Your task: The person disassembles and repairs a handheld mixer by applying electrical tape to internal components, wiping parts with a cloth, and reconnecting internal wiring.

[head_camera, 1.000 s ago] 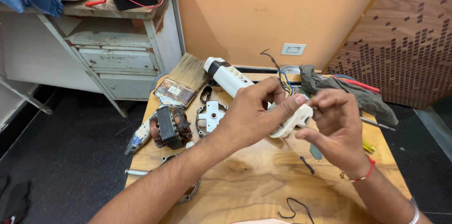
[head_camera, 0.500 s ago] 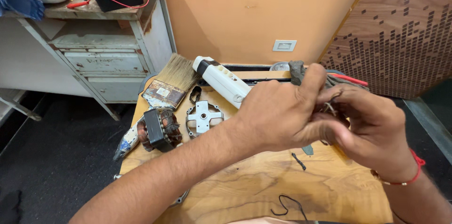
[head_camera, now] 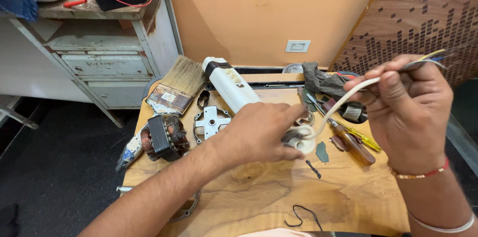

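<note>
Wood-grain tabletop [head_camera: 259, 202]: nearest surface; a loose black wire loop [head_camera: 301, 214] lies at its near edge.
Left hand [head_camera: 259, 135]: closed around a small white fitting [head_camera: 301, 143], held just above the table's middle.
White cord [head_camera: 343, 100]: runs from the fitting up to the right; likely light, limp and slippery, best gripped at the fitting and close to its bared end.
Right hand [head_camera: 411, 110]: raised, pinching the cord near its coloured wire ends [head_camera: 430, 57].
Screwdriver [head_camera: 348, 132]: right of the fitting.
Motor stator [head_camera: 164, 137]: left side.
Paintbrush [head_camera: 177, 85]: far left.
White appliance body [head_camera: 231, 85]: far centre.
Grey rag [head_camera: 323, 81]: far right.
</note>
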